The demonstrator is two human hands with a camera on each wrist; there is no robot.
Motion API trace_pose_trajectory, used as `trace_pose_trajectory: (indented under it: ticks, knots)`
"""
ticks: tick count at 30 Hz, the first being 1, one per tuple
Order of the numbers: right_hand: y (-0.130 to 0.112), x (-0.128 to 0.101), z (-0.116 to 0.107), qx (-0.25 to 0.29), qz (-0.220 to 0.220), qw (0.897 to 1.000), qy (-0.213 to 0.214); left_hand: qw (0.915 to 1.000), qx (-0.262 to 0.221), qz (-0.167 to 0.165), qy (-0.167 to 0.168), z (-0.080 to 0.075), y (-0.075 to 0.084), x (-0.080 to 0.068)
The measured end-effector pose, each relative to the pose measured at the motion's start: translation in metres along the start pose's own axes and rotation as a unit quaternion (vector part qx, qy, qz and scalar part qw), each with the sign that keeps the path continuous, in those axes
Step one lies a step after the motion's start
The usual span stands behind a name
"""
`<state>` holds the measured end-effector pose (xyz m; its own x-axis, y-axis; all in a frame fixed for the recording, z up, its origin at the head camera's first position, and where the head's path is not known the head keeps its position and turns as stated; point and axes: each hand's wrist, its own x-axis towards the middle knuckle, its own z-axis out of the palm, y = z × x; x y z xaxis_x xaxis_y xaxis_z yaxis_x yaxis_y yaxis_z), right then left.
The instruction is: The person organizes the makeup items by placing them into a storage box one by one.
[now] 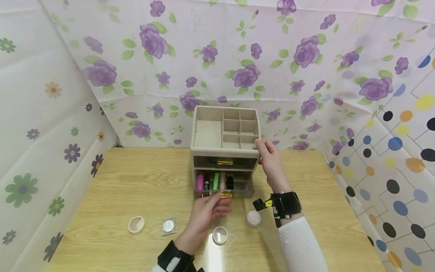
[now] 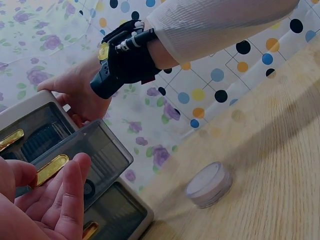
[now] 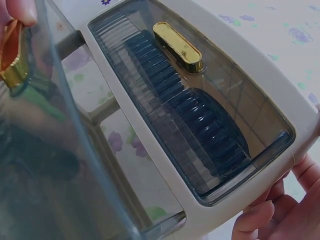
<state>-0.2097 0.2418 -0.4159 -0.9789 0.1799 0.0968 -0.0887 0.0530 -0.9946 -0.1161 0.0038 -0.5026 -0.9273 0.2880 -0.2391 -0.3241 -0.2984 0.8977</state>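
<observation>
A cream cosmetics organizer (image 1: pixel 204 152) with a divided top stands at the back of the table. Its clear middle drawer (image 1: pixel 244 193) is pulled out and holds several tubes, among them a pink tube (image 1: pixel 200 182) and a green tube (image 1: pixel 216 181). My left hand (image 1: pixel 202 215) pinches this drawer's gold handle (image 2: pixel 50 171) between thumb and fingers. At the organizer's upper right edge, my right hand (image 1: pixel 272 164) grips the side, thumb near the top rim. The upper drawer (image 3: pixel 200 120) is closed, with a dark comb-like brush (image 3: pixel 190 110) seen through its front.
On the wooden table (image 1: pixel 142 181) lie a round palette (image 1: pixel 136 224), a square compact (image 1: pixel 168 226), a second round palette (image 1: pixel 220 235) and a round pot (image 1: pixel 253 218) right of the left hand. A flowered cloth (image 1: pixel 210 75) hangs behind the organizer. Another, lower drawer shows in the left wrist view.
</observation>
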Motion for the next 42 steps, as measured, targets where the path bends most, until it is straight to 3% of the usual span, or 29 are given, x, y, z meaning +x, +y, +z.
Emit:
trace_pose_trajectory:
  ticks: [26, 34, 42]
  knots:
    - [-0.001, 0.0, 0.0, -0.001, -0.001, 1.0, 0.005, 0.9986, 0.0, 0.039, 0.035, 0.006, 0.009, 0.036]
    - [-0.001, 0.0, 0.001, 0.0, -0.003, 1.0, 0.002, 0.9984, 0.003, 0.036, 0.044, 0.006, 0.016, 0.044]
    - [0.0, -0.001, 0.002, 0.003, 0.003, 1.0, 0.009, 0.9986, 0.002, 0.042, 0.033, 0.003, 0.018, 0.053]
